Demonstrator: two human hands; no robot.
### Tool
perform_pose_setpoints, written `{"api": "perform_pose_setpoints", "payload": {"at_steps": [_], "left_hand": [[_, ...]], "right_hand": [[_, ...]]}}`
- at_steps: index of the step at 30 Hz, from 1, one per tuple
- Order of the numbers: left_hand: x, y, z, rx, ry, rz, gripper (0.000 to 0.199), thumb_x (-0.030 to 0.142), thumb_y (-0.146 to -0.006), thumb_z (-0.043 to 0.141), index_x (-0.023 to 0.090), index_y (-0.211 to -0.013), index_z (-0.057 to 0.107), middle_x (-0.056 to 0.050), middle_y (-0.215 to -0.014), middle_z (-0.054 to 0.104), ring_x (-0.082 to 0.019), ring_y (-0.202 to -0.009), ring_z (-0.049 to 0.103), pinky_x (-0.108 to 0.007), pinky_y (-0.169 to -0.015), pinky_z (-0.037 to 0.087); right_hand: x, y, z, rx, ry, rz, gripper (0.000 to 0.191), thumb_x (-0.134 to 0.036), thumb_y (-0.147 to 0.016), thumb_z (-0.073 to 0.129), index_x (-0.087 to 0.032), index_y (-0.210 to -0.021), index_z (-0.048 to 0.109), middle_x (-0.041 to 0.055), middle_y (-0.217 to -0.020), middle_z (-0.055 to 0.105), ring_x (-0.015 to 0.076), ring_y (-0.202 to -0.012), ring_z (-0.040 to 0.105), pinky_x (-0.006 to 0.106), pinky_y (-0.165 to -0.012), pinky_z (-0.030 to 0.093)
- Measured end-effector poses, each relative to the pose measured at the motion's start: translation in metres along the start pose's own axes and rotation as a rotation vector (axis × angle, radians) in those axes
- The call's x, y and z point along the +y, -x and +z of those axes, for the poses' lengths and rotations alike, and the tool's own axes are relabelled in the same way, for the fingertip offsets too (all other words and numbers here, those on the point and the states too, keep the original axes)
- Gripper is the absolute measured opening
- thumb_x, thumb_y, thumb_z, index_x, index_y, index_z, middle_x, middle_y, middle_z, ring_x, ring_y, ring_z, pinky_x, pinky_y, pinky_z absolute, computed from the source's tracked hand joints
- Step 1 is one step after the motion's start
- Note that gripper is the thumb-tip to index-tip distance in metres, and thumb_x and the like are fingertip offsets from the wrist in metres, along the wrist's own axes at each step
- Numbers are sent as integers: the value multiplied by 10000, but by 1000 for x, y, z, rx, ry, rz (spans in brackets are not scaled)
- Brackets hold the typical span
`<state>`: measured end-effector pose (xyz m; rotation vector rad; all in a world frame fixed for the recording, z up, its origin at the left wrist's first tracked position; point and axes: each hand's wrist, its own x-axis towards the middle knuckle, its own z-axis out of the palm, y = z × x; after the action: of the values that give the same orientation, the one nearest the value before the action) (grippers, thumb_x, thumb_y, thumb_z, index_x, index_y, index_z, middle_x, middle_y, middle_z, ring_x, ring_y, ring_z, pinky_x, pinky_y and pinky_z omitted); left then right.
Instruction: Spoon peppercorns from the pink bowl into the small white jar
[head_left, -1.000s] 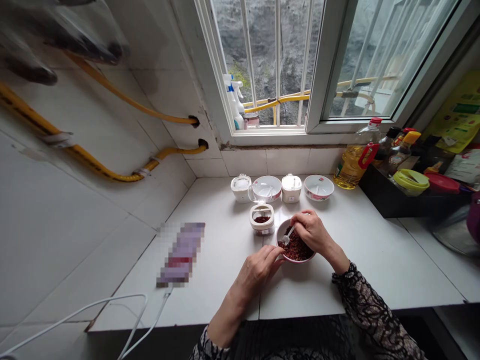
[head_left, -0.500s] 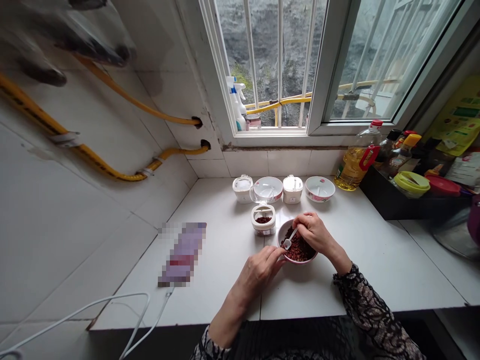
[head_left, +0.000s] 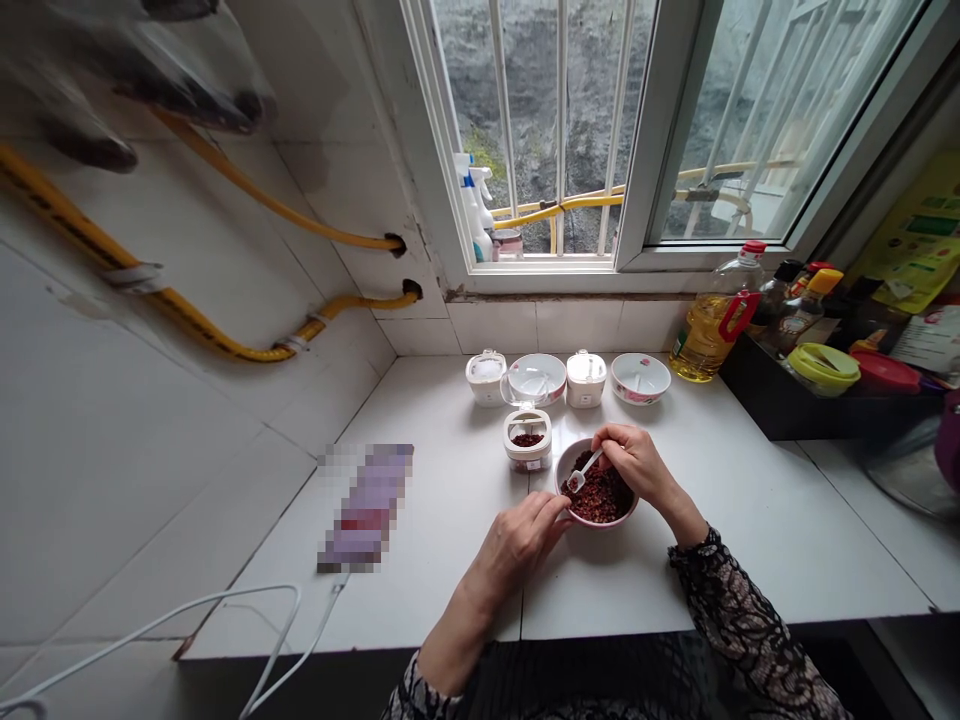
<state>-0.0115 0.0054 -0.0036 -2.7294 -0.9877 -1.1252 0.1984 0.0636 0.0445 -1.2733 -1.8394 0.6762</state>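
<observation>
A bowl [head_left: 625,515] with a pinkish outside holds many small dark-red pieces that look like dried peppercorns [head_left: 602,498]. My left hand [head_left: 523,533] grips the bowl's near-left rim between thumb and fingers. In my right hand [head_left: 634,462], the fingers pinch the handle of a small white spoon [head_left: 576,481]. The spoon's scoop sits over the peppercorns at the left side of the bowl, with a few pieces in it. Just left of the bowl stands a seasoning jar [head_left: 528,456] with its clear lid raised and similar dark-red pieces inside.
Behind stand two white lidded jars [head_left: 487,378] [head_left: 586,380] and two flower-patterned bowls [head_left: 537,380] [head_left: 640,380]. An oil bottle [head_left: 709,330] and a black rack [head_left: 772,390] of condiments are at right. A blurred purple object [head_left: 366,508] with a white cable [head_left: 292,640] lies at left.
My right hand has shifted slightly right and the spoon has lifted a little among the peppercorns. My left hand stays on the bowl's rim.
</observation>
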Motion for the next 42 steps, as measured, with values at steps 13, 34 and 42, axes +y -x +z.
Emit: {"api": "perform_pose_setpoints", "payload": {"at_steps": [13, 34, 42], "left_hand": [[0, 0, -1, 1, 2, 0, 161, 235, -1032, 415, 163, -1120, 528, -63, -899, 670, -160, -775, 682, -241, -625, 571], [0, 0, 0, -4, 24, 0, 153, 229, -1030, 423, 158, -1123, 521, -64, -895, 666, -165, -774, 674, -246, -615, 560], [0, -1, 1, 28, 7, 16, 162, 246, -1040, 402, 157, -1103, 522, -60, -887, 669, -160, -766, 677, -239, -607, 551]], "right_hand": [[3, 1, 1, 19, 168, -95, 254, -116, -767, 424, -229, -658, 624, -13, -592, 663, 181, -667, 595, 342, -863, 422], [3, 0, 4, 24, 143, -65, 237, -145, -768, 414, -229, -642, 596, -23, -538, 621, 177, -615, 584, 394, -952, 388], [0, -1, 2, 22, -268, 227, 184, -243, -692, 448, -203, -658, 624, -25, -489, 590, 144, -491, 540, 262, -559, 420]]}}
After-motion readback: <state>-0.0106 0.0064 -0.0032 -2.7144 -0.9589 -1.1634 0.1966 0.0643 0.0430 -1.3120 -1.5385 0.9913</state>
